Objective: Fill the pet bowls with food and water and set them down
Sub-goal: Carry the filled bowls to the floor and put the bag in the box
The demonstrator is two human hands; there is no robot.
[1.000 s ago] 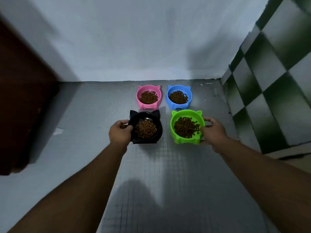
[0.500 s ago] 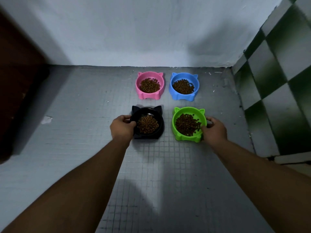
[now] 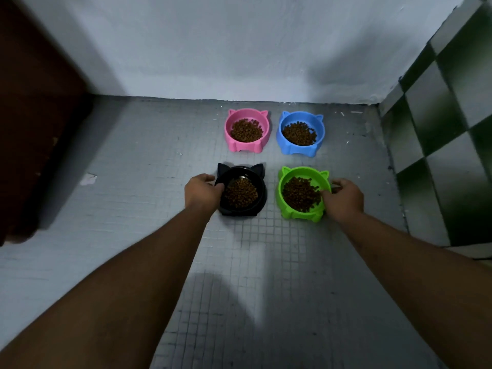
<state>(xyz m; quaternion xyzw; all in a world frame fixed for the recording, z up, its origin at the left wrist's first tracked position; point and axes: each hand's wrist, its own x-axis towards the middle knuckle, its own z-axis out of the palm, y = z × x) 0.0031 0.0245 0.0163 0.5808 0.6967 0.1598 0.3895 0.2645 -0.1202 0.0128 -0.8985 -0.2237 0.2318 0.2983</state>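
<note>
Two holds, left grip (image 3: 202, 193) black bowl (image 3: 262, 196), right grip (image 3: 345, 198) green bowl (image 3: 298, 216)

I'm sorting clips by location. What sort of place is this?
Probably a floor corner in a home, perhaps a bathroom or utility room: small grey floor tiles, a green-and-white checked wall meeting a plain white wall, and a kibble-filled pink bowl and blue bowl set on the floor.

The floor (image 3: 266, 262) carried four in all: one pink bowl (image 3: 228, 134), one blue bowl (image 3: 300, 149), one black bowl (image 3: 262, 194), one green bowl (image 3: 298, 214), each holding kibble (image 3: 246, 130).
</note>
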